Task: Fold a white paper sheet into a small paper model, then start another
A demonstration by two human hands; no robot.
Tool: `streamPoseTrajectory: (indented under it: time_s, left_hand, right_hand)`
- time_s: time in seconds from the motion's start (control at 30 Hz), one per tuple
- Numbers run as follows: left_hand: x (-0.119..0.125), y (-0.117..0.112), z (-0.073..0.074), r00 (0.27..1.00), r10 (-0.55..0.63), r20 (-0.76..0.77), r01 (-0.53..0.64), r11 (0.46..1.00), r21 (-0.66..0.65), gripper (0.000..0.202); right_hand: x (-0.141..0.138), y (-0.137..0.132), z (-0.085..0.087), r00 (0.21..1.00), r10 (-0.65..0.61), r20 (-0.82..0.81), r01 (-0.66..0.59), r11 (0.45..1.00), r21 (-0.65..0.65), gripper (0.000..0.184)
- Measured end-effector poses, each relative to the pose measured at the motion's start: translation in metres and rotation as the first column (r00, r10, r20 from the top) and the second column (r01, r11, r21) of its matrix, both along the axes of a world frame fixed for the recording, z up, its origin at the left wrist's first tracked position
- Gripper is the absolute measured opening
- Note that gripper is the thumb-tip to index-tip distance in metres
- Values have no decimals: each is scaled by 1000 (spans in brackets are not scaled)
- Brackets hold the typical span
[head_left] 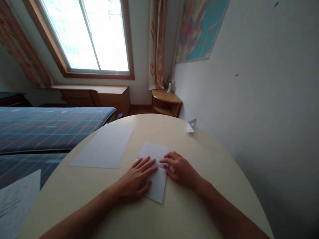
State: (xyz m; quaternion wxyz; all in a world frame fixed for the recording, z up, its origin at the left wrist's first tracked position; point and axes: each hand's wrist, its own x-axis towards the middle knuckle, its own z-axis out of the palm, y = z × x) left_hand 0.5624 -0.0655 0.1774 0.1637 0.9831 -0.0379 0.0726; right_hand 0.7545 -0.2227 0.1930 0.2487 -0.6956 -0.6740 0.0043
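A white sheet of paper point(157, 189), partly folded, lies on the round cream table point(199, 205) in front of me. Across its left side my left hand point(137, 181) rests flat, fingers stretched out and slightly spread. My right hand point(178, 168) is at the paper's right edge, its fingers bent and the thumb close to the fold; a gap shows between index finger and thumb. Whether the right fingertips pinch the paper's edge is hard to make out. Part of the sheet is hidden under my left palm.
A flat blank sheet point(104, 146) lies at the table's left. A small folded paper piece point(191, 125) stands near the far right edge. Printed paper point(17, 202) sits at lower left. A plaid mattress point(50, 129) is beyond the left edge, a white wall point(261, 116) on the right.
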Motion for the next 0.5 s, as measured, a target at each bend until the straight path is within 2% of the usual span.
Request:
streamPoseTrajectory:
  time_s: [0.07, 0.13, 0.27, 0.4, 0.5]
  left_hand:
    - [0, 6, 1, 1000, -19, 5, 19, 1000, 21, 62]
    - [-1, 10, 3, 999, -7, 42, 5, 999, 54, 57]
    - [-3, 8, 8, 994, -19, 108, 14, 999, 44, 43]
    - [-7, 5, 12, 993, -113, 43, 113, 994, 15, 64]
    - [-9, 9, 9, 993, -97, 62, 97, 995, 11, 66]
  right_hand:
    - [-1, 0, -2, 992, 126, 14, -126, 992, -14, 34]
    - [-2, 0, -5, 982, 189, -5, -189, 980, -53, 36]
    - [-2, -1, -7, 987, 158, -35, -160, 983, -94, 45]
    - [-1, -1, 0, 992, 124, -31, -127, 983, -130, 60]
    - [-1, 4, 7, 992, 121, -25, -124, 979, -160, 61]
